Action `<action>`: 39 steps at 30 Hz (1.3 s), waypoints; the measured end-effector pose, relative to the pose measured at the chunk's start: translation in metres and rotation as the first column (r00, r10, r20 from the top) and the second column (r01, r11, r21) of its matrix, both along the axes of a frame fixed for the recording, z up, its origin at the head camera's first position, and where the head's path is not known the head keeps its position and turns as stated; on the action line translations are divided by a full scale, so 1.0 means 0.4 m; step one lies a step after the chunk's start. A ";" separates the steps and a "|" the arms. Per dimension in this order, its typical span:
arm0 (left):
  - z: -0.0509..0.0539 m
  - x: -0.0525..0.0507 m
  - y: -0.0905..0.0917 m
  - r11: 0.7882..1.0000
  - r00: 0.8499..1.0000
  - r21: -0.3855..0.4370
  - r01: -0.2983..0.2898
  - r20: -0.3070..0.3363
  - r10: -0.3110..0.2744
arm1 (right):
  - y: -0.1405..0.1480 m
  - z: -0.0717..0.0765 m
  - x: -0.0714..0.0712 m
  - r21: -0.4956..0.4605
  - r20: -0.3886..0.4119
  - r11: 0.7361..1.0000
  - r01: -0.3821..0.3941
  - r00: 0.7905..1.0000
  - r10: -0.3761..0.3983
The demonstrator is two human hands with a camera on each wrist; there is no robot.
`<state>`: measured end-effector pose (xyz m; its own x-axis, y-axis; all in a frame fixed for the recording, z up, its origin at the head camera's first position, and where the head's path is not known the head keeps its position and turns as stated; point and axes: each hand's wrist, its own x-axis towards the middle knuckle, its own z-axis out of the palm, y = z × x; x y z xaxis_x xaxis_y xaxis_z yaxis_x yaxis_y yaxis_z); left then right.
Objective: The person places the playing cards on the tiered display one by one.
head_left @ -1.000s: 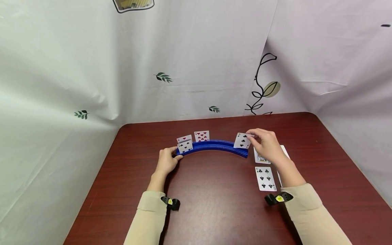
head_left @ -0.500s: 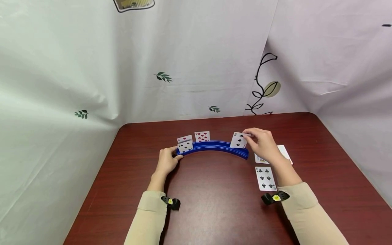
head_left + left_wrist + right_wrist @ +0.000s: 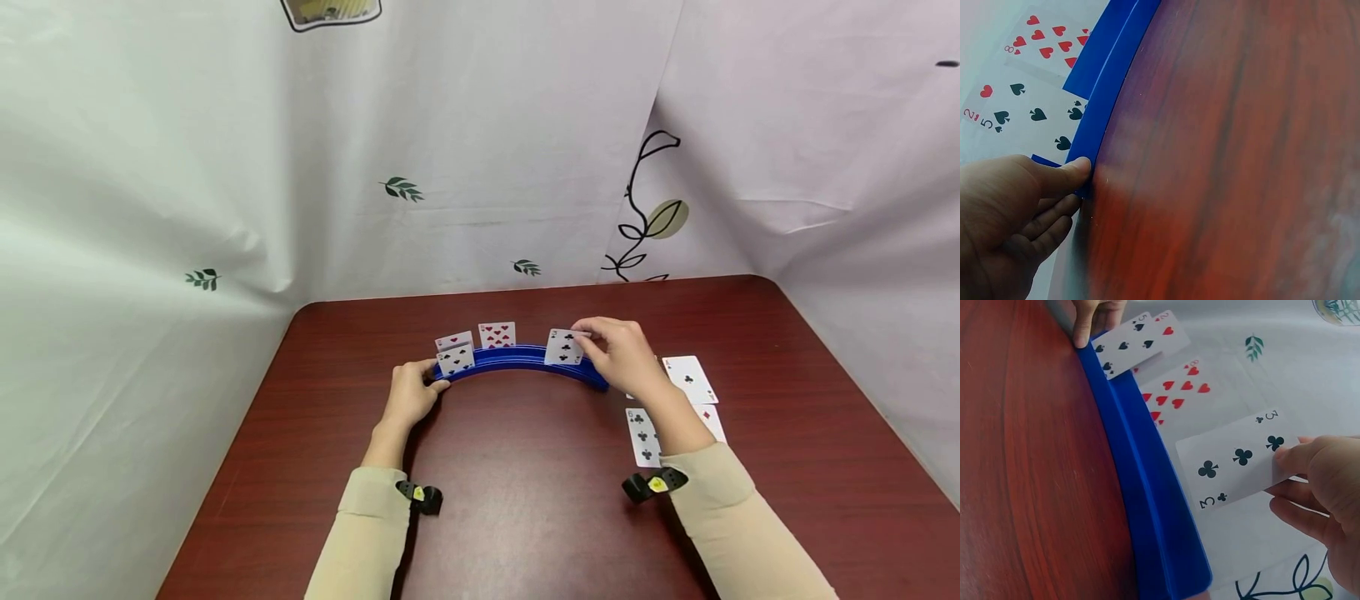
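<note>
The person's hands are standing well apart, each occupied. The left hand [image 3: 408,396] is pinching the left end of the curved blue card holder [image 3: 510,357], its thumb lying on the near face, probably because the light strip could slide or tip if left unsteadied. The right hand [image 3: 621,354] is pinching the three of clubs [image 3: 564,347] near its upper right corner, thumb on the printed face, a hold that is apparently leaving the lower edge free for a groove. That card is facing the person and overlapping the holder's right half in the head view; whether its edge is seated or only hovering, I cannot tell. At the left end, the five of spades [image 3: 456,360] is standing in front of the two of hearts [image 3: 453,340], seemingly in separate grooves so that both corner marks are showing. The eight of hearts [image 3: 497,335] is standing farther back, just right of them. On the table [image 3: 525,467], the six of clubs [image 3: 642,436], the ace of clubs [image 3: 688,379] and a partly covered diamond card [image 3: 708,419] are lying face up around the right forearm, presumably for easy reading and reach.
</note>
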<state>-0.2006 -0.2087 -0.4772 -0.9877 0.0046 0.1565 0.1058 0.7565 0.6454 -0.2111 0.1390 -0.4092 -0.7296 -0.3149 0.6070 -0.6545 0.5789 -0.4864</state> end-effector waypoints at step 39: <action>-0.003 -0.004 -0.002 0.999 1.000 0.033 0.028 -0.013 -0.028 | -0.127 -0.034 -0.017 0.081 0.006 0.997 -0.007 1.000 0.006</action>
